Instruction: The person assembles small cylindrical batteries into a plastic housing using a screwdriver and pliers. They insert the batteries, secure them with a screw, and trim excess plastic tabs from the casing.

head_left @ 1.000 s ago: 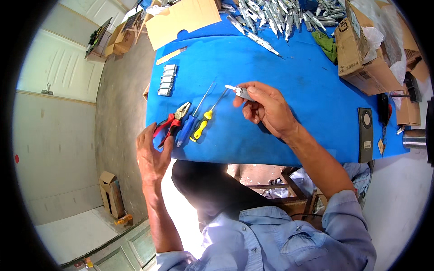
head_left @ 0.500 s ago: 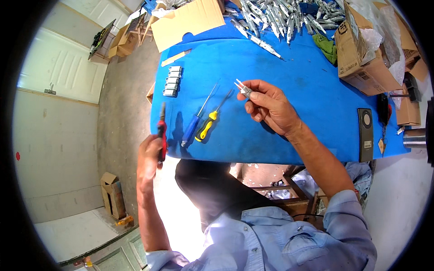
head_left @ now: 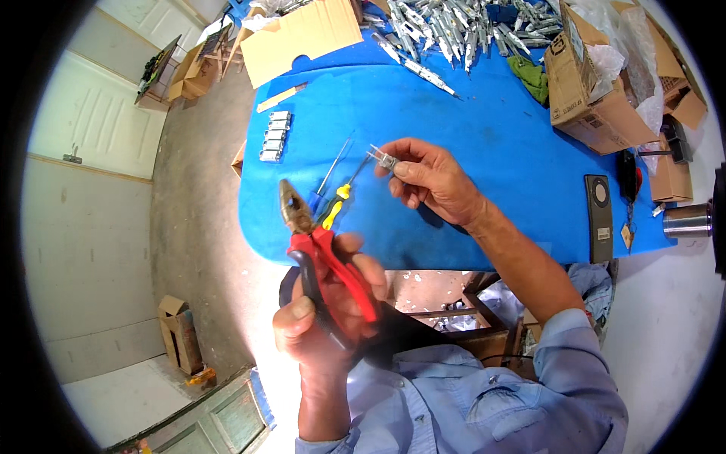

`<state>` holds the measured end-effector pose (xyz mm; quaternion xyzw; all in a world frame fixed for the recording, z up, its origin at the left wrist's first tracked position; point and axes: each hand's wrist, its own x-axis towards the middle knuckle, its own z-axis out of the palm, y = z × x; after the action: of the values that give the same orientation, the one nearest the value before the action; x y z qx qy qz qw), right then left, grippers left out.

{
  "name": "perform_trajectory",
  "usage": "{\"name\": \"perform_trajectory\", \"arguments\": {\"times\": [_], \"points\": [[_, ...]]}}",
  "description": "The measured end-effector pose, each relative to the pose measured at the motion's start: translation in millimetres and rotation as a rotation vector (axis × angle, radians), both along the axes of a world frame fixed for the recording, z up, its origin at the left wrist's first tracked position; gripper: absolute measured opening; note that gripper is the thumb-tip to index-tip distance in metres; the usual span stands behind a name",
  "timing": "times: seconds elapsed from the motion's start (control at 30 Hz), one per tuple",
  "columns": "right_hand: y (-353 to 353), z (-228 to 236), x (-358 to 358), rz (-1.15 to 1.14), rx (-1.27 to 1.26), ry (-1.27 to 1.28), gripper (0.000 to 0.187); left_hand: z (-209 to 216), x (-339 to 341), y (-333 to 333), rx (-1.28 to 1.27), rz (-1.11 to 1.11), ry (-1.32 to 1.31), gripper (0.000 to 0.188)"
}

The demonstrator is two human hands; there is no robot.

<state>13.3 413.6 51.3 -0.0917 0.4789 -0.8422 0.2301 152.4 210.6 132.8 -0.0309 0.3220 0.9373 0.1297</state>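
Note:
My left hand (head_left: 308,333) is wrapped round the handles of combination pliers (head_left: 301,219) with red and black grips, raised in front of the table's near edge, jaws pointing away from me. Over the table, my right hand (head_left: 435,181) pinches a small grey part (head_left: 388,161) between thumb and fingers. Two thin prongs stick out of it towards the left. Behind the pliers lie a yellow-and-black screwdriver (head_left: 337,206) and a blue-handled screwdriver (head_left: 330,170), both partly covered from view. Several small silvery pieces (head_left: 275,136) stand in a row at the table's left.
Blue cloth covers the table (head_left: 484,219). At the back are a heap of grey pen-like tools (head_left: 454,30) and a cardboard sheet (head_left: 302,38). A cardboard box (head_left: 586,98), a green cloth (head_left: 529,78) and a dark flat device (head_left: 598,216) are on the right.
My left hand has brought the pliers from the table's left edge rightward and nearer to me, in front of the screwdrivers. My right hand keeps its pinch on the small part.

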Motion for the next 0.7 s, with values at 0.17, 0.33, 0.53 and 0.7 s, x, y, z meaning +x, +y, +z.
{"name": "perform_trajectory", "arguments": {"times": [0.17,0.33,0.53,0.7], "points": [[-0.3,1.9,-1.5,0.019,0.018,0.026,0.036,9.0,-5.8,20.8,-0.173,0.052,0.002,0.083],[-1.3,0.4,0.0,0.024,0.017,0.045,0.037,-5.8,-4.5,27.1,-0.364,0.055,-0.133,0.062],[-3.7,2.2,3.7,0.037,0.046,0.134,0.035,-25.7,-5.5,35.9,-0.822,0.053,-0.247,0.026],[-2.8,0.6,4.2,0.077,0.025,0.180,0.034,-34.3,-1.2,18.1,-1.251,0.028,0.012,0.036]]}}
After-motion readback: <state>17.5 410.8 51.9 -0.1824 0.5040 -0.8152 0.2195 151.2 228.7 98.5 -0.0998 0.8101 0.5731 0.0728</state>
